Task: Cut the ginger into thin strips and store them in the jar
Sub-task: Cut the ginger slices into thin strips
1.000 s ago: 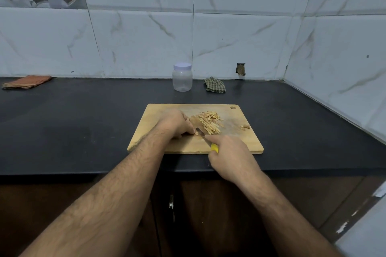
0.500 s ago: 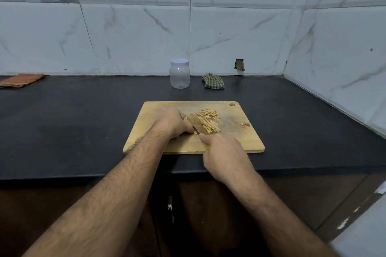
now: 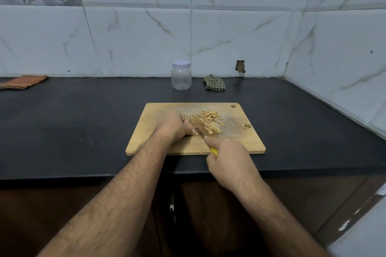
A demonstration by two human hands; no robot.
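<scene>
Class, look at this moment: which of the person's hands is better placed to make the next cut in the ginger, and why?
Right. The right hand holds the knife beside the ginger strips; the left hand is pinning the uncut piece.

Jar [image 3: 181,76] behind cutting board [image 3: 150,125]

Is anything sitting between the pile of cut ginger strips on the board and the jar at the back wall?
Nothing visible on the black counter between the pale ginger strips and the clear plastic jar. But its lilac lid is on, closing the mouth. The checked cloth lies to its right, off the path.
</scene>
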